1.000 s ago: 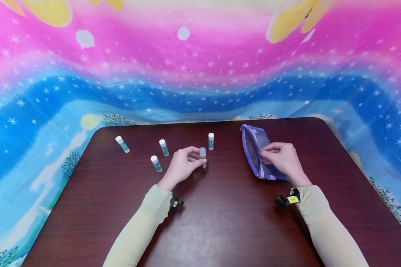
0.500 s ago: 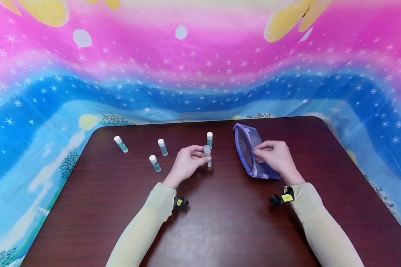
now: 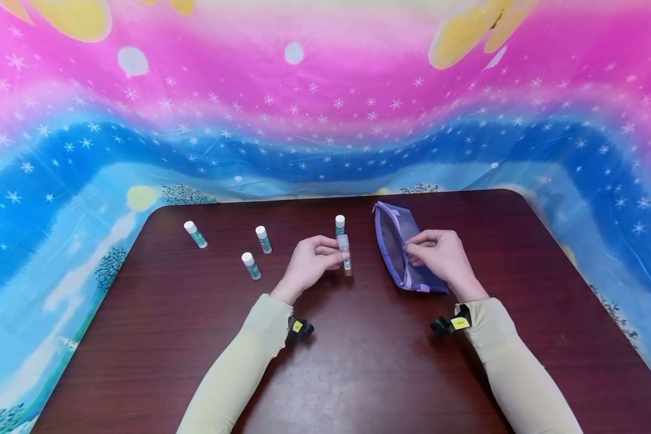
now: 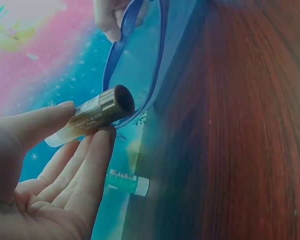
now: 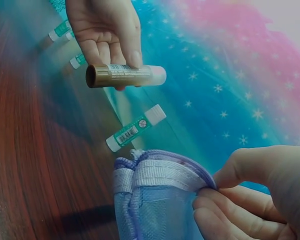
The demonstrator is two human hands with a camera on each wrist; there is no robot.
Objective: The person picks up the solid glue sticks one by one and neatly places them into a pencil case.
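Between the thumb and fingers of my left hand (image 3: 310, 264) a glue stick (image 3: 347, 264) with a clear cap is pinched. Its gold-brown base (image 4: 119, 101) points toward the table in the left wrist view. My right hand (image 3: 442, 258) grips the zippered rim of a purple mesh pouch (image 3: 387, 246), whose mouth gapes toward the held stick. The right wrist view shows thumb and fingers pinching the pouch's edge (image 5: 172, 172). Just behind the held stick, a green glue stick (image 3: 340, 223) with a white cap stands on the table, partly hidden in the head view.
More white-capped green glue sticks stand on the left of the dark wood table (image 3: 157, 325): one far left (image 3: 196, 234), one behind (image 3: 263, 239) and one nearer (image 3: 251, 266). A printed pink and blue cloth (image 3: 325, 120) hangs behind the table.
My left hand has moved right with the glue stick, and the stick's lower end now tilts rightward. My right hand has drawn the pouch left, narrowing the gap between them.
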